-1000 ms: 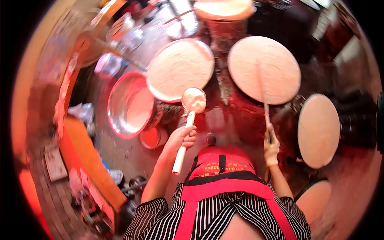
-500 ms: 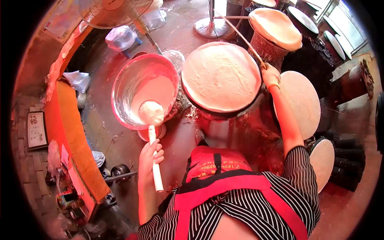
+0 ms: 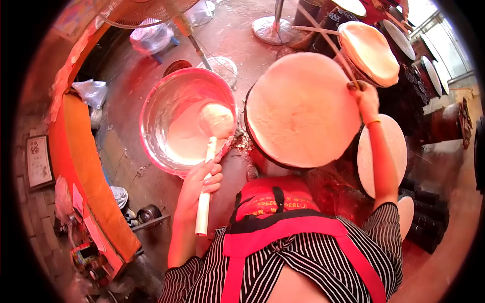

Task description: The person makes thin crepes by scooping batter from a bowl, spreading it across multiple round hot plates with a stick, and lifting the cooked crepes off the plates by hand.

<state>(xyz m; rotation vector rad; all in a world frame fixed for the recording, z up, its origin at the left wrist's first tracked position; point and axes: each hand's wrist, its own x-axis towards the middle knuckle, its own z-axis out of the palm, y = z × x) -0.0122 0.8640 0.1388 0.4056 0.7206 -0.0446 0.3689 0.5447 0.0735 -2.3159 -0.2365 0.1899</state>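
In my left hand is the pale handle of a ladle, its fingers wrapped round it. The ladle's batter-coated bowl is above the right side of a pink-rimmed basin, which holds pale batter. My right hand closes on a long thin stick that slants up and away to the left. That hand is at the right edge of a large round flatbread. The flatbread covers most of a dark round griddle; whether its right edge is raised is hard to tell.
Another flatbread lies on a drum at the upper right. Round pale discs stand to the right. A fan and its pole are at the upper left, an orange counter along the left. Part of another person shows at the top right.
The ladle has moved right and up within the basin. My right hand has shifted right with the stick. The flatbread now looks smoother and bigger in view; the view has shifted slightly.
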